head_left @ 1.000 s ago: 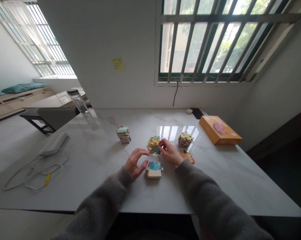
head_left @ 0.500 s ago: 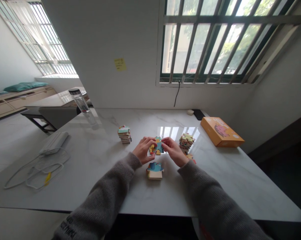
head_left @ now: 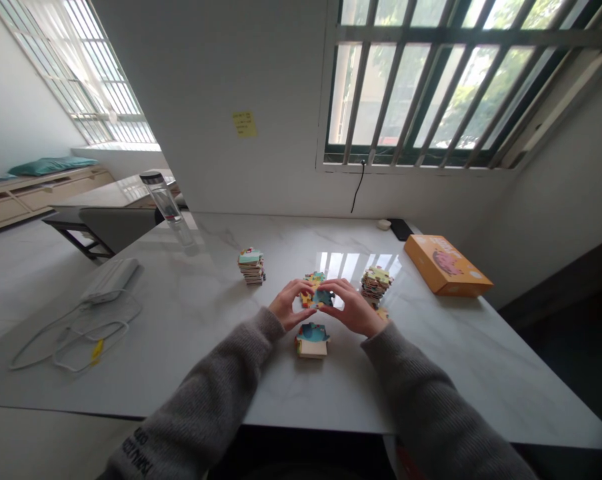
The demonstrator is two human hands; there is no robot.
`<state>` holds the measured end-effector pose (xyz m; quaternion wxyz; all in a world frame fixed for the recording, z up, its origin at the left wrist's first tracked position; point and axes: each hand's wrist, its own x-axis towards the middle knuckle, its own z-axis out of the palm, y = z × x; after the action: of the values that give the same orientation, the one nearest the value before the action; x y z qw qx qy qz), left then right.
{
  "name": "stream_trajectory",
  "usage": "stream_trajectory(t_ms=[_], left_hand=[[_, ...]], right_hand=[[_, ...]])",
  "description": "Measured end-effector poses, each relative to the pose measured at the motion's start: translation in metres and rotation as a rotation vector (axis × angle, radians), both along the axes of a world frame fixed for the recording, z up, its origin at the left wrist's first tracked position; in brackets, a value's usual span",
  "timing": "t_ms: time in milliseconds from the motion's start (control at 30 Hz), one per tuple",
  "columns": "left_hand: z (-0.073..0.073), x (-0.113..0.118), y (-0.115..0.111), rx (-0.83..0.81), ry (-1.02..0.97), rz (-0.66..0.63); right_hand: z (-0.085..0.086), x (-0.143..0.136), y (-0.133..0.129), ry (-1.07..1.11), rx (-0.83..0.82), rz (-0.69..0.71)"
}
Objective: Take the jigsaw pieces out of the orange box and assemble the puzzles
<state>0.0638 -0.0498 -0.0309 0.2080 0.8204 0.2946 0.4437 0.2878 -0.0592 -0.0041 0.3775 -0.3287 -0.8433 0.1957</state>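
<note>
Several joined puzzle pieces (head_left: 317,293) lie on the white marbled table between my hands. My left hand (head_left: 291,305) curves round their left side, thumb and fingers closed on that edge. On the opposite side my right hand (head_left: 351,307) grips the pieces, its thumb at the near edge and fingers at the far one. A short stack of pieces (head_left: 312,341) with a blue top is just nearer to me. Beyond my left hand stands a taller stack (head_left: 251,266); another stack (head_left: 376,282) is beyond my right hand, with a loose orange piece (head_left: 382,313) beside it.
An orange box (head_left: 447,265) rests at the right, near a black phone (head_left: 399,229) and a small white object (head_left: 383,225). A clear bottle (head_left: 163,197) stands at the back left. White cables (head_left: 75,340) and a white device (head_left: 109,280) lie on the left.
My right hand has turned, and its thumb has come down to the near edge of the pieces, close to my left thumb. The view has shifted slightly.
</note>
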Motion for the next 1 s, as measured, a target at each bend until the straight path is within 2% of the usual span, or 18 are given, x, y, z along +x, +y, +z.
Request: stream_trajectory(t_ms=[167,267,400,533,767,1000], left_hand=[[-0.006,-0.002,0.003,-0.021,0.033,0.030],[-0.008,-0.005,0.007,-0.017,0.028,0.098],[-0.013,-0.007,0.011,-0.007,0.059,0.125],[-0.013,-0.007,0.010,-0.018,0.102,0.211],[-0.014,-0.012,0.013,0.017,0.271,0.288],[-0.030,-0.012,0.023,0.022,0.459,0.207]], right_hand=[[-0.005,0.028,-0.011,-0.040,0.010,-0.077],[-0.011,0.061,-0.019,-0.054,-0.045,-0.147],[-0.021,0.110,-0.028,-0.131,-0.171,-0.236],[-0.025,0.139,-0.030,-0.180,-0.200,-0.276],[-0.026,0.145,-0.027,-0.268,-0.236,-0.230],[-0.020,0.143,-0.030,-0.335,-0.194,-0.255]])
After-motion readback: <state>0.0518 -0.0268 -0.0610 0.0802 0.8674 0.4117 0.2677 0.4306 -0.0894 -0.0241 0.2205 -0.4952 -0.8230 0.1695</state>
